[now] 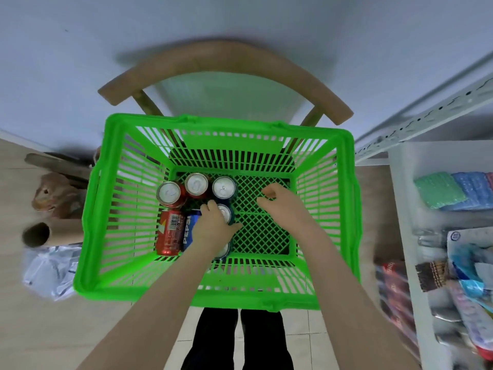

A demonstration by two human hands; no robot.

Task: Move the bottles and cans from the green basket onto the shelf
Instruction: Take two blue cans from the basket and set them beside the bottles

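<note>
A green basket (96,236) stands on a wooden chair with both my arms reaching into it. Two upright red cans (170,194) and an upright blue can (224,187) stand at its back left. A red can (168,233) and a blue Pepsi can (190,228) lie on their sides at the front left. My left hand (212,228) wraps around another upright blue can (226,213); one more can shows beneath my wrist. My right hand (280,202) hovers over the bare mesh floor, fingers loosely curled, holding nothing. The white shelf (400,198) rises on the right.
The chair's curved wooden backrest (224,60) arches behind the basket. The shelf holds green and blue packets (440,190) and assorted goods lower down. On the floor at left lie a cardboard tube (48,233), a plastic bag (50,268) and a brown object.
</note>
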